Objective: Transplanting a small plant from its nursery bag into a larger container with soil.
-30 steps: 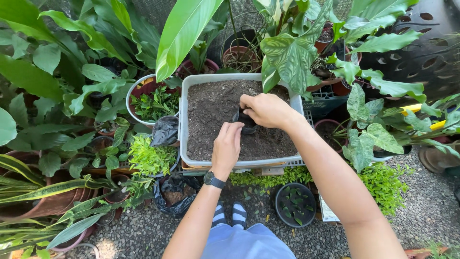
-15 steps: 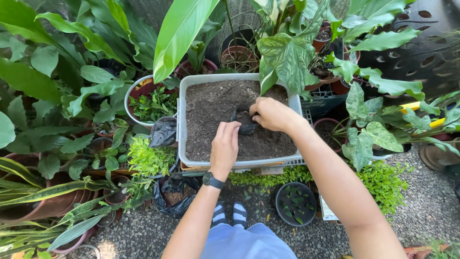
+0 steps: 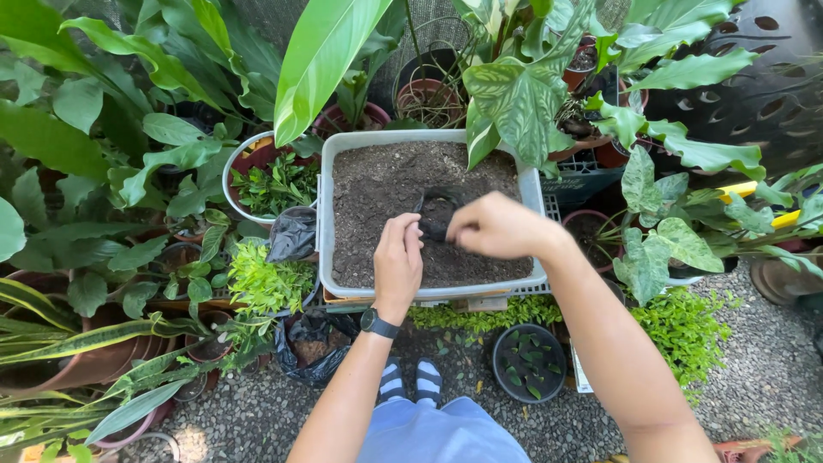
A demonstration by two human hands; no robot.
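Black pot [image 3: 437, 210], right hand [image 3: 497, 227] gripping rim

Over the last second I see my left hand [image 3: 399, 261] climb from the near part of the soil up to the small black pot [image 3: 437, 214], fingers now curled at its near-left side. My right hand [image 3: 497, 225] has slid a little nearer and leftward over the grey tub [image 3: 326, 223], settling closed on the pot's right rim. The two hands, apart a second ago, now sit just beside each other with the pot between them.
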